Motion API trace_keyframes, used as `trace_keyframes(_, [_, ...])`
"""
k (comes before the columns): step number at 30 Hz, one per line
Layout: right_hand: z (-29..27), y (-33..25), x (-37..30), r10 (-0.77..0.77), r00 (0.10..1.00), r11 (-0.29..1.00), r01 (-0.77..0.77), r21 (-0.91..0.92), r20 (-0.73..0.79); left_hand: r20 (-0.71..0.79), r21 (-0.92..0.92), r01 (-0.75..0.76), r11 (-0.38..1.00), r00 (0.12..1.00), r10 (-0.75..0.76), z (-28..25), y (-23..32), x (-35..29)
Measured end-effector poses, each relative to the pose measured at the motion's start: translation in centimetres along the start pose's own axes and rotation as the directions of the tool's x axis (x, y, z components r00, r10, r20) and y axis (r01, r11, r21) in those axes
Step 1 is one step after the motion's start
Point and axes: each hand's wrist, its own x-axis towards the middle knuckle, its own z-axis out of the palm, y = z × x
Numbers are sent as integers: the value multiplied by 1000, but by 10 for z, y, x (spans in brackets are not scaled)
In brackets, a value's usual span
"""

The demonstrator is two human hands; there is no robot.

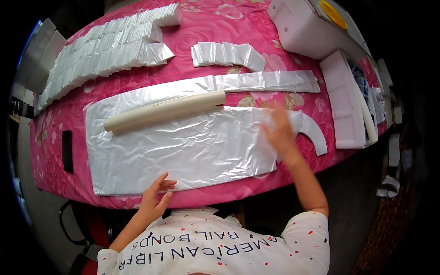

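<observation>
The bag (183,158) lies flat on the bench (238,191), long axis left to right, handles (284,81) pointing right. The tube (165,111) rests on it, its right end slanting farther away. The left hand (156,197), at the near edge, has fingers apart; the right hand (280,130) is blurred, fingers' state unclear.

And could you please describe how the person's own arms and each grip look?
Short white sleeves, red and dark specks on the right one; forearms bare. The left grip, a hand, shows no glove; the right grip, motion-blurred, seems ungloved too.
</observation>
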Motion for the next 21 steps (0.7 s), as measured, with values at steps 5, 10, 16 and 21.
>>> trace_keyframes(5, [13, -44, -58, 23, 971, 992, 8, -130, 237, 40, 21, -28, 999, 999, 27, 7, 6, 2])
trace_keyframes(10, [-25, 29, -71, 174, 973, 909, -100, -404, 150, 27, 40, -8, 999, 1000, 7, 7, 6, -6])
trace_keyframes(16, [-101, 77, -89, 712, 702, 324, -359, -876, -24, 13, 183, -77, 980, 997, 76, 0, 5, -5])
trace_keyframes(21, [-62, -21, -66, 294, 944, 915, -232, -329, 152, 37, 559, -271, 783, 952, 303, -23, 15, 42])
